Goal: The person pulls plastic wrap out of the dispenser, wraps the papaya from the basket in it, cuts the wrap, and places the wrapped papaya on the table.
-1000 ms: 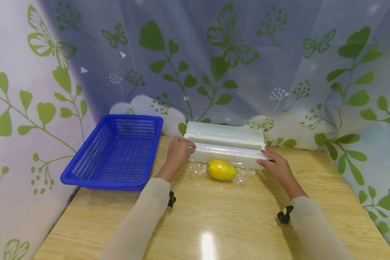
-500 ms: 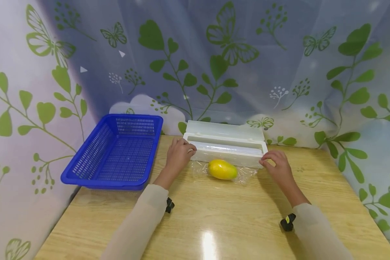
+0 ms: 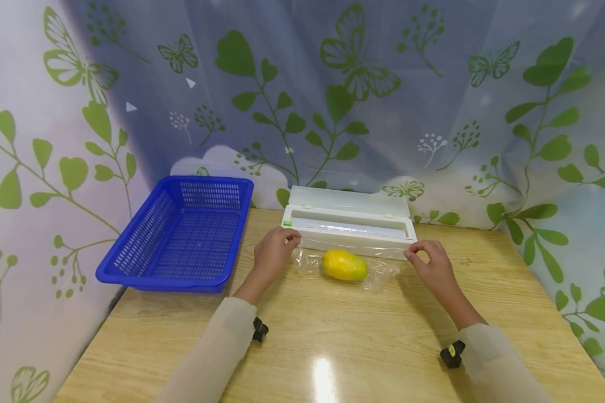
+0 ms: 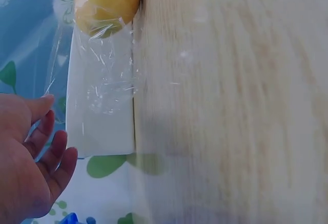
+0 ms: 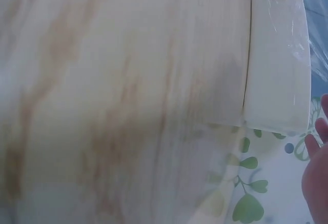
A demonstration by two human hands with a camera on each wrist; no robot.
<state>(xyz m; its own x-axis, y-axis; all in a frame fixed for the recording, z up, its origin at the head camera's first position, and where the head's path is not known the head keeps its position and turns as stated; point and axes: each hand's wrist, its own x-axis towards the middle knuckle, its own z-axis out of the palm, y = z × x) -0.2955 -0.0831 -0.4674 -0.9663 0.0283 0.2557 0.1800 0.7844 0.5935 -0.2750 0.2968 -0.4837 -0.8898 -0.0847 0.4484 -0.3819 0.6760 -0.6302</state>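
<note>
A yellow-green mango [image 3: 344,265] lies on the table in front of a white cling film box [image 3: 348,200], whose lid stands raised. Inside the box is a roll of film [image 3: 353,227]. Clear cling film [image 3: 383,270] stretches from the mango up towards the box's front. My left hand [image 3: 272,251] pinches the film's left edge between thumb and forefinger, other fingers loosely bent in the left wrist view. At the opposite end, my right hand [image 3: 434,264] pinches the film's right edge; only its fingertips and palm side show in the right wrist view.
A blue plastic basket [image 3: 196,240] stands left of the box on the wooden table [image 3: 383,347]. A patterned curtain [image 3: 302,112] hangs right behind the box and along both sides.
Both hands have drawn back from the box towards the person, bringing the film edge off the roll and over the mango's far side. The roll and a green piece at the box's left now show.
</note>
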